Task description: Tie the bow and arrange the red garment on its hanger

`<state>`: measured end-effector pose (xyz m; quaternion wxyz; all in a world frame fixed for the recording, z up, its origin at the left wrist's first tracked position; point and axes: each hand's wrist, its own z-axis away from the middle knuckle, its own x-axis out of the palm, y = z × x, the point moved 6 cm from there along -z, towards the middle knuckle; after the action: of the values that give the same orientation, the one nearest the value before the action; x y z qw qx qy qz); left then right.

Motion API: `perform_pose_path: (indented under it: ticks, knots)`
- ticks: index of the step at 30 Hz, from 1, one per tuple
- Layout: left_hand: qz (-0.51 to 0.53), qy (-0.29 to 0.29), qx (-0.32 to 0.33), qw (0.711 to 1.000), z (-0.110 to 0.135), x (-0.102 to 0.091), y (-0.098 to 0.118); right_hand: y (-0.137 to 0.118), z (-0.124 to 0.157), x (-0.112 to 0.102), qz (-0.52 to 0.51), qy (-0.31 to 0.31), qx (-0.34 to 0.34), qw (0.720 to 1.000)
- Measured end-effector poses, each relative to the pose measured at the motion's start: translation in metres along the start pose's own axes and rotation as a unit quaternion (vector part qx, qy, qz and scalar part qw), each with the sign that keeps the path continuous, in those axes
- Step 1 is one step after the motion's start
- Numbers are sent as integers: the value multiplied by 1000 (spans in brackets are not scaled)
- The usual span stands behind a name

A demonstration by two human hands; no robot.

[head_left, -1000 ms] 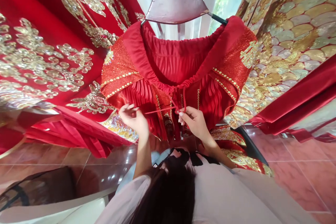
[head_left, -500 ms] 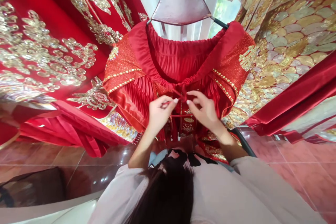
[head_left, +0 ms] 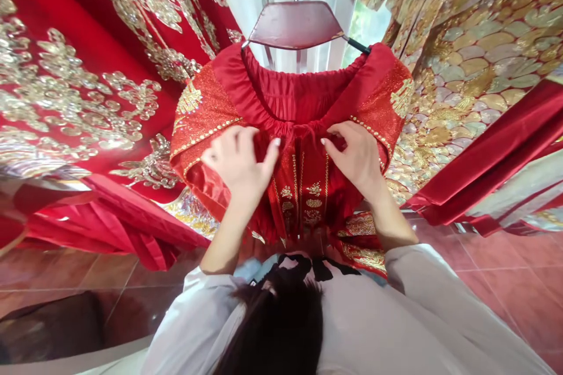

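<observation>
Left hand, right hand resting curled against red, gold-trimmed cloth garment, grip unclear; glossy maroon hanger sitting beyond them; even touch probably keeping red neckline gathers neat.

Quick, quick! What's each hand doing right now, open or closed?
Left hand: open, thumb apart from fingers, over the garment.
Right hand: half-curled over the garment; can't tell if it holds anything.

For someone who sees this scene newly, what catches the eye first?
The red garment on its hanger stands out at the centre, the left hand and right hand at its front. Next come gold scale-patterned fabric on the right and ornamented red fabric on the left.
</observation>
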<state>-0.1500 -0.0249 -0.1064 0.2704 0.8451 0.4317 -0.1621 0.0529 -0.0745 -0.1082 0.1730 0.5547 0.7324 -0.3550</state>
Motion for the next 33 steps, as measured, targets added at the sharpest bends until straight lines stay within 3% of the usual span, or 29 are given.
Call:
perform_pose_path:
  ticks: [3, 7, 10, 12, 16, 19, 22, 24, 29, 33]
  knots:
    - [28, -124, 42, 991, 4, 39, 19, -15, -7, 11, 2, 12, 7, 1000]
    - [78, -143, 53, 985, -1, 63, 23, -18, -21, 28, -7, 2, 20, 1000]
    - [178, -137, 63, 972, -10, 58, 22, -10, -25, 31, -90, 0, 22, 996]
    - [279, -165, 53, 945, -16, 52, 21, -2, -25, 32, -204, -8, 58, 977]
    - [429, -208, 4, 879, -27, 44, 23, 4, -26, 39, -424, -41, 178, 887]
    - [409, -164, 9, 897, -34, 38, 31, 0, -32, 42, -479, -12, 231, 847]
    - [392, -137, 13, 909, -36, 34, 40, -4, -35, 44, -491, -11, 263, 831]
    - [407, -123, 13, 905, -40, 30, 40, -5, -35, 40, -475, -20, 242, 846]
    - [415, -64, 27, 907, -62, 8, 16, 13, -43, -2, -346, 6, 102, 933]
    - [410, -21, 43, 911, -81, -5, -1, 35, -58, -34, -287, 39, 37, 956]
